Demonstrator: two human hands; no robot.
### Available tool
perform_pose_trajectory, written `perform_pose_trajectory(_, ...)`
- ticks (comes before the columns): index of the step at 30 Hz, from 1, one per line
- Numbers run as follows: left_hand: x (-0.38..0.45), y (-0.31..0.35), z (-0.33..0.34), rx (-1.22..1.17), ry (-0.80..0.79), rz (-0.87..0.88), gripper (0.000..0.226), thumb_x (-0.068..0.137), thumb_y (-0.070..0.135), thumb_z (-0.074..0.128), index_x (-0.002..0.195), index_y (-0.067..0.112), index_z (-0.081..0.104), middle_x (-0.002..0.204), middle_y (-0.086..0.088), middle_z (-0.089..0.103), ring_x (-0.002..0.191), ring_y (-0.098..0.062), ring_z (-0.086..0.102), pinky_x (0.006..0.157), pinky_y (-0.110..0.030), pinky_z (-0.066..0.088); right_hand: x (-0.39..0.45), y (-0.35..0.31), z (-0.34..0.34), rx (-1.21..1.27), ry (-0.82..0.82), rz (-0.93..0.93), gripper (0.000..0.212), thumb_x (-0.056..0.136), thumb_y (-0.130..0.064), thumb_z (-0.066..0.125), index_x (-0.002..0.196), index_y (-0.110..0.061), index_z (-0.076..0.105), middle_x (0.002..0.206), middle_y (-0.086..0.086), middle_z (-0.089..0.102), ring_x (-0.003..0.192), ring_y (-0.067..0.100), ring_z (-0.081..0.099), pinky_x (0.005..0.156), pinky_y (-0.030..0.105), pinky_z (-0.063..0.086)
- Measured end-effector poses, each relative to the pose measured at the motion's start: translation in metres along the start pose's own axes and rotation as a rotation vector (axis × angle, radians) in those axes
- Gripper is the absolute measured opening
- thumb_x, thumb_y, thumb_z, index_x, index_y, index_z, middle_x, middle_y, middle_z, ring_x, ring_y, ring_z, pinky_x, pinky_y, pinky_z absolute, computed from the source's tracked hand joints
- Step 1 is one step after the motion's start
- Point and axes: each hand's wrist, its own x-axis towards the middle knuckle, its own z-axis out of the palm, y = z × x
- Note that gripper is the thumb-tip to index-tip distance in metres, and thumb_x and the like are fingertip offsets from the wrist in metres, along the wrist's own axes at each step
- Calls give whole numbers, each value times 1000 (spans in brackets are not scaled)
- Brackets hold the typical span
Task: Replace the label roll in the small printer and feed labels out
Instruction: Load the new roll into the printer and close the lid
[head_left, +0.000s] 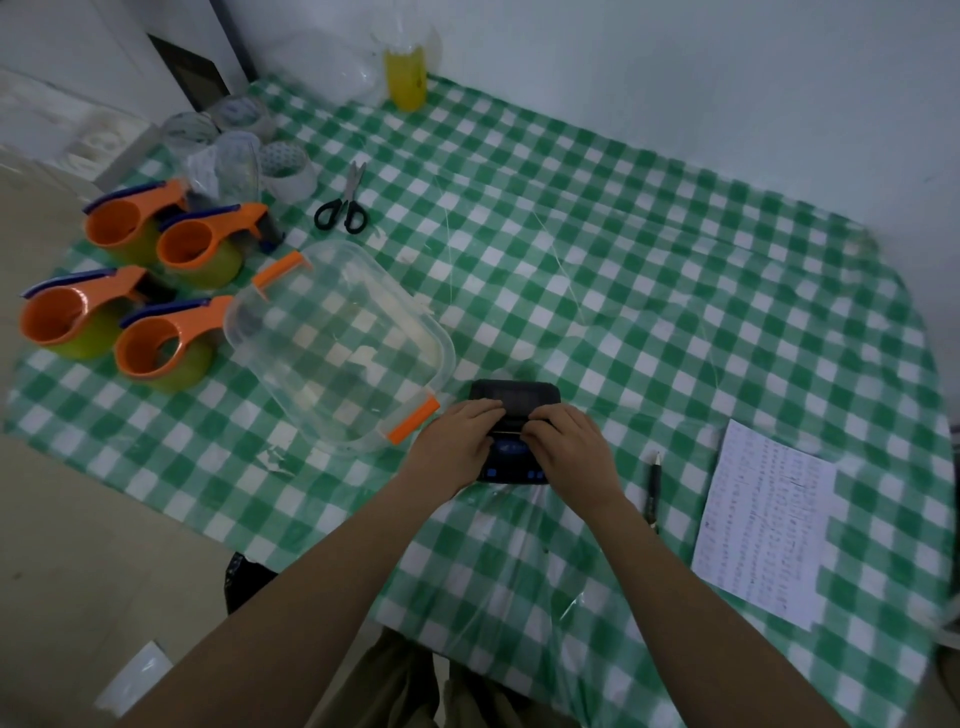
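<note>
Head view of a table covered with a green-and-white checked cloth. A small dark label printer sits on the cloth near the front edge, just right of a clear plastic storage box with orange clip handles. The printer's lid appears raised at the far side, and blue-lit buttons show along its near edge. Both hands rest on top of the printer, meeting over its middle. The left hand covers the left part, fingers curled downward onto the body; the right hand covers the right part in the same posture. The fingertips of the two hands pinch at a thin pale strip lying across the printer between them; whether this strip is label paper cannot be told. The label roll itself is hidden beneath the hands.

To the right of the printer, apart from it, a dark pen lies on the cloth, and beyond it a sheet of paper covered with rows of small writing. At far left stand four orange tape dispensers loaded with green rolls. Behind them are rolls of clear tape, and black-handled scissors lie nearby. A bottle of yellow liquid stands at the far edge against the wall.
</note>
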Motion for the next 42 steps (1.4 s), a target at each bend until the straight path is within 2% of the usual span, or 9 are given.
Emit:
perform_pose_trajectory(5, 0, -1, -2, 53, -99, -14, 62, 88, 24, 58, 143, 13, 30, 154, 1, 29, 138, -19, 29, 111, -28, 30, 5, 0, -4, 57, -56, 74, 25, 87, -24, 47, 82, -9, 67, 90, 7, 67, 81, 24, 62, 78, 27, 42)
perform_pose_trajectory(8, 1, -1, -5, 85, -148, -20, 67, 87, 25, 60, 144, 14, 28, 155, 4, 24, 139, -18, 27, 110, -29, 31, 12, -2, -8, 72, -55, 85, 29, 85, -26, 47, 80, -8, 69, 86, 8, 68, 77, 24, 63, 75, 26, 43)
perform_pose_trajectory(11, 3, 0, -7, 128, -154, 3, 64, 88, 23, 58, 144, 14, 28, 157, 7, 19, 138, -18, 28, 107, -30, 34, 17, 0, -13, 69, -99, 66, 20, 80, -23, 59, 75, -8, 72, 83, 8, 69, 72, 25, 65, 64, 32, 54)
perform_pose_trajectory(14, 3, 0, -7, 156, -155, 16, 62, 89, 23, 55, 144, 15, 27, 158, 9, 15, 140, -15, 25, 106, -29, 36, 19, 5, -17, 62, -126, 46, 11, 75, -16, 68, 81, -8, 72, 86, 8, 70, 73, 26, 66, 65, 32, 54)
perform_pose_trajectory(24, 6, -1, -9, 129, -162, 15, 56, 92, 19, 50, 144, 16, 28, 157, 9, 18, 141, -15, 22, 109, -28, 32, 23, 2, -21, 22, -152, 4, 10, 78, -15, 70, 82, -6, 73, 84, 9, 69, 75, 26, 65, 61, 32, 54)
perform_pose_trajectory(27, 4, -1, -8, 117, -148, 9, 57, 91, 19, 51, 143, 17, 29, 157, 9, 20, 140, -15, 24, 108, -27, 34, 24, -2, -20, -21, -154, -18, 8, 79, -13, 69, 76, -7, 72, 79, 8, 67, 71, 25, 64, 60, 31, 54)
perform_pose_trajectory(31, 5, -1, -8, 141, -146, 18, 56, 92, 19, 51, 143, 16, 29, 157, 8, 19, 141, -16, 23, 108, -29, 35, 25, -8, -22, -101, -171, -40, 11, 71, -14, 77, 64, -12, 69, 70, 3, 63, 63, 19, 62, 52, 24, 50)
perform_pose_trajectory(37, 5, -5, -5, 146, -172, 22, 55, 93, 20, 48, 144, 17, 28, 157, 8, 19, 141, -17, 22, 107, -28, 35, 31, -5, -20, -100, -205, -83, 13, 67, -10, 79, 60, -8, 69, 66, 7, 61, 60, 24, 61, 49, 27, 51)
perform_pose_trajectory(42, 9, -7, -5, 159, -190, 15, 54, 92, 21, 50, 143, 18, 31, 156, 10, 21, 140, -18, 25, 106, -29, 36, 29, -6, -15, -135, -191, -80, 17, 64, -13, 82, 56, -12, 67, 64, 4, 60, 58, 20, 59, 47, 25, 47)
